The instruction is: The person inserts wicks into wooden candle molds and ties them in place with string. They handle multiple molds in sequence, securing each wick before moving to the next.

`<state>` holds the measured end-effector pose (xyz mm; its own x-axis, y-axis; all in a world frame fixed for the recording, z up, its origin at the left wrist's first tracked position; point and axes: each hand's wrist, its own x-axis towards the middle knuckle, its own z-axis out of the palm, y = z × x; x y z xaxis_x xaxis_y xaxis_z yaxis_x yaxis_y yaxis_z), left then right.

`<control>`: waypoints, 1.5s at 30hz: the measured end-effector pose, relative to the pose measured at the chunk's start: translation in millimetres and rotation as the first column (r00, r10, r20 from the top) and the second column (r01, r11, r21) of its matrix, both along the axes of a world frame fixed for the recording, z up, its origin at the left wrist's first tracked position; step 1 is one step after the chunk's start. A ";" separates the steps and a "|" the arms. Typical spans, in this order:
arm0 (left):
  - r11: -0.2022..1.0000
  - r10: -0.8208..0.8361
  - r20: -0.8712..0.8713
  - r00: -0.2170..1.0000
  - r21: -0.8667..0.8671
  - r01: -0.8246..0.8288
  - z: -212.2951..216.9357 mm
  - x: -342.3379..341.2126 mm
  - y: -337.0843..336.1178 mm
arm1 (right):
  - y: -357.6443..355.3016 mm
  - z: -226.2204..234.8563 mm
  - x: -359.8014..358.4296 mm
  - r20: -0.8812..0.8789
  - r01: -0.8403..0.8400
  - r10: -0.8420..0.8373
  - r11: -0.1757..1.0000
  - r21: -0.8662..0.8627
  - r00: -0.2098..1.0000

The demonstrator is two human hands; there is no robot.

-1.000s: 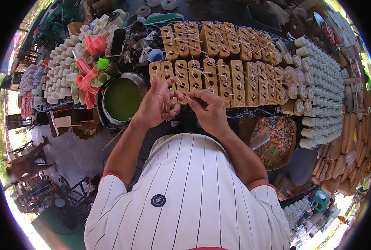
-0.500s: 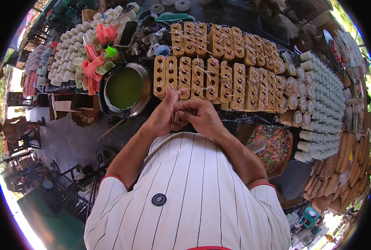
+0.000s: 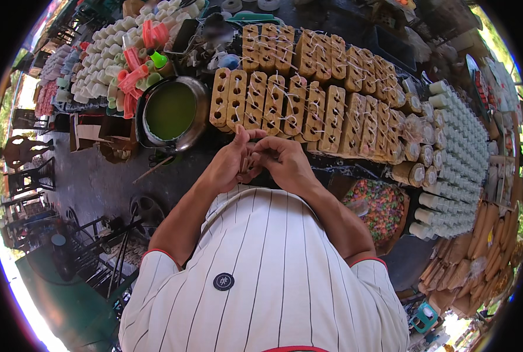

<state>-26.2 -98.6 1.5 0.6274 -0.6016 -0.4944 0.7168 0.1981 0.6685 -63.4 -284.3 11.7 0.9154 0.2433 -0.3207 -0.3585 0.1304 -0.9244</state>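
My left hand (image 3: 231,163) and my right hand (image 3: 282,159) meet in front of my chest, by the near edge of the block rows. Both have bent fingers pinched together around something small and thin, brownish where it shows. The fingers cover most of it, so its kind is unclear. Just beyond them stand tan blocks (image 3: 273,108) in two rows, with round holes and white strings lying over them. To the left of my left hand is a metal pan (image 3: 198,120) of green liquid (image 3: 170,111).
White and pale green cups (image 3: 106,64) crowd the far left, with red-orange pieces (image 3: 133,79) among them. On the right are many white cylinders (image 3: 461,146). A container of multicoloured bits (image 3: 379,205) sits near my right forearm. A stick (image 3: 153,169) lies below the pan.
The view has turned slightly, so the blocks and pan appear shifted. Both hands stay together in front of my chest, with only small finger movement.
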 end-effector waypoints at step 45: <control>0.887 -0.256 0.627 0.736 0.454 -0.079 2.4 150.0 42.0 | 47.5 8.3 112.7 0.041 0.189 -0.190 0.884 -0.428 0.981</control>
<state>123.8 -56.6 3.9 0.8416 -0.5046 -0.1928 0.0620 -0.2643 0.9625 49.3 -236.7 20.1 0.9296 -0.0960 -0.3558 -0.3683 -0.2119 -0.9052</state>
